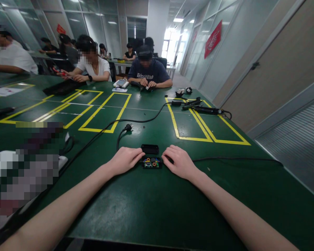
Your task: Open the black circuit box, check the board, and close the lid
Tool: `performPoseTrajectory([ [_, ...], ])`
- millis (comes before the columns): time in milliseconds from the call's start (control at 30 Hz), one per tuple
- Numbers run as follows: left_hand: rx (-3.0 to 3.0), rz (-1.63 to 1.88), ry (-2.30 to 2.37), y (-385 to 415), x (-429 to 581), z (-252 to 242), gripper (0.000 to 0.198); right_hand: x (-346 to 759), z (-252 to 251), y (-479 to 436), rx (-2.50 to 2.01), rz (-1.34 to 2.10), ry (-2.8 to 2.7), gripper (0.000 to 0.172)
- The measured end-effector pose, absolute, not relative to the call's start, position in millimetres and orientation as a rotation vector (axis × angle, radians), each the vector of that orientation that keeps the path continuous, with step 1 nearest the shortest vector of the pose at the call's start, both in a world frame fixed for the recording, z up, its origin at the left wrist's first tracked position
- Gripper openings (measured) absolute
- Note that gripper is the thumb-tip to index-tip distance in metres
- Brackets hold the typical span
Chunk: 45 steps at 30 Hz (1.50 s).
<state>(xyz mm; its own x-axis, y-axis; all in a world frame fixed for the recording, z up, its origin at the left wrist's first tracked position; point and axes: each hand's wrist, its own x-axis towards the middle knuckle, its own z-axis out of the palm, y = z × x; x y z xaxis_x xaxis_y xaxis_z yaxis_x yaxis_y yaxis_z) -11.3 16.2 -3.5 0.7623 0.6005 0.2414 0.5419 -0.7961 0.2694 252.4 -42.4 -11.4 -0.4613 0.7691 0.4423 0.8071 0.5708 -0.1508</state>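
Observation:
An opened black power adapter lies on the green table in front of me, its circuit board showing copper-wound coils. Just behind it rests a black case cover, hollow side up. My left hand pinches at the adapter's left end, where its cord goes in. At the opposite end, my right hand has its thumb and fingers curled in against the adapter. A black cord with a plug curves down behind my left hand. Another black cord runs off to the right from under my right hand. My fingertips partly hide both ends.
A long black cable crosses the table on the left. Black tools with a cord lie at the back right, near yellow tape outlines. Blurred-out items fill the left edge. Several people sit across the table, one in a dark shirt.

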Motion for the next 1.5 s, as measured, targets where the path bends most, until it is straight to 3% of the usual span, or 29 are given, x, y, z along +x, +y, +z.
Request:
performPoseTrajectory([
  [233, 2.795, 0.451, 1.104, 15, -4, -7, 0.04, 246, -9, -46, -1.203, -0.256, -2.435, 0.029],
  [933, 2.832, 0.234, 1.207, 12, 7, 4, 0.042, 258, -9, -43, -1.207, 0.202, -2.446, 0.032],
  [1167, 2.823, 0.306, 1.211, 15, 3, 2, 0.043, 258, -5, -42, -1.085, 0.035, -2.506, 0.029],
  [1500, 2.806, 0.408, 1.163, 16, 2, 2, 0.041, 261, -8, -39, -1.213, 0.345, -2.372, 0.027],
])
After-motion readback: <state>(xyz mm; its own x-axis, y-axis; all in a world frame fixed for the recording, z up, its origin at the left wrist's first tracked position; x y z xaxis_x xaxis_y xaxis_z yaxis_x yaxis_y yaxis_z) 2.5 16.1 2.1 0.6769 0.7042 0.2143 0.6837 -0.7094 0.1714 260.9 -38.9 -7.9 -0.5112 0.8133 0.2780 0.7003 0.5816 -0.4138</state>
